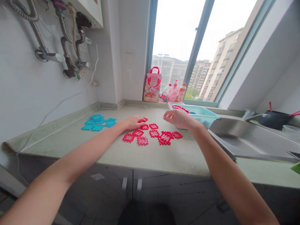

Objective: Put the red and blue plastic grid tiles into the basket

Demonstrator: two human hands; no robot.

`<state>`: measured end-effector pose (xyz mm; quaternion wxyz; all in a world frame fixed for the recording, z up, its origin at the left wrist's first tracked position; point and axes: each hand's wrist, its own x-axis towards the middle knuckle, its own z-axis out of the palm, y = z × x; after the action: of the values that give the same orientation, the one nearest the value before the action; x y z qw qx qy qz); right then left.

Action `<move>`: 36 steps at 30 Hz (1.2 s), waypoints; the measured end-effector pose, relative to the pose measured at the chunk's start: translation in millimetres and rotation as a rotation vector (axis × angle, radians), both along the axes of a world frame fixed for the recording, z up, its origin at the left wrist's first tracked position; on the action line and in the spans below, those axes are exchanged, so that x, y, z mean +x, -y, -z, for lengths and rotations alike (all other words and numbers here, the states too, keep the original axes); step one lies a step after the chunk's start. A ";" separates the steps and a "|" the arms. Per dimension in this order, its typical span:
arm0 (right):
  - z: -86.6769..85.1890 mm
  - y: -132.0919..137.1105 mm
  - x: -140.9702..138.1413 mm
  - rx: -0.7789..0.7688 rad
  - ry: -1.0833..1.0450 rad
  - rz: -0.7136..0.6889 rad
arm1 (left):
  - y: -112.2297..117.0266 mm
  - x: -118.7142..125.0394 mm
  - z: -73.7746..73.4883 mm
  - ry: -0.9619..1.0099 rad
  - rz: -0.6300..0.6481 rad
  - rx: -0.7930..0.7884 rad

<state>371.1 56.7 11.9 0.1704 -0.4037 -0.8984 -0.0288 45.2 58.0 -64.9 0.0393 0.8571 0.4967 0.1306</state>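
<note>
My left hand (134, 122) is over the counter, its fingers closed on a red window-shaped building piece (145, 119) that they partly cover. My right hand (178, 118) hovers in front of a light-teal plastic basket (206, 116), fingers loosely curled and apart, with nothing seen in them. Several notched red window-shaped pieces (142, 141) lie between and below my hands, some overlapping in a small heap (164, 137). Beyond my left forearm is a pile of blue notched pieces (95, 122). A red strip of pieces (180, 108) lies across the basket's rim, with blue pieces (192, 112) behind it.
A metal sink (255, 137) is set into the counter on the right, with a faucet (254, 115) and black pot (277, 119) behind. A pink bag (152, 87) and several bottles (173, 92) line the windowsill. A white cable (67, 97) hangs at left.
</note>
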 end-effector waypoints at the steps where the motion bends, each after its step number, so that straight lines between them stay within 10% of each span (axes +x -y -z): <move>1: 1.6 3.8 -1.8 -0.095 0.094 0.040 | -1.3 -1.8 1.2 -0.012 -0.013 0.004; 10: 5.9 9.8 4.2 -0.380 0.465 0.263 | 1.3 3.1 -1.5 -0.057 -0.056 -0.009; 24: 37.5 -25.7 -8.9 -0.317 0.253 -0.026 | -2.4 -2.6 -1.8 -0.023 -0.024 0.020; 36: 37.2 -30.8 -3.7 -0.131 0.183 0.053 | 6.1 -20.1 -20.7 -0.022 -0.003 0.047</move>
<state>367.4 87.5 -25.3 0.0599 -0.4332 -0.8992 -0.0112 25.0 51.9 -44.2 0.0137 0.8583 0.4954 0.1330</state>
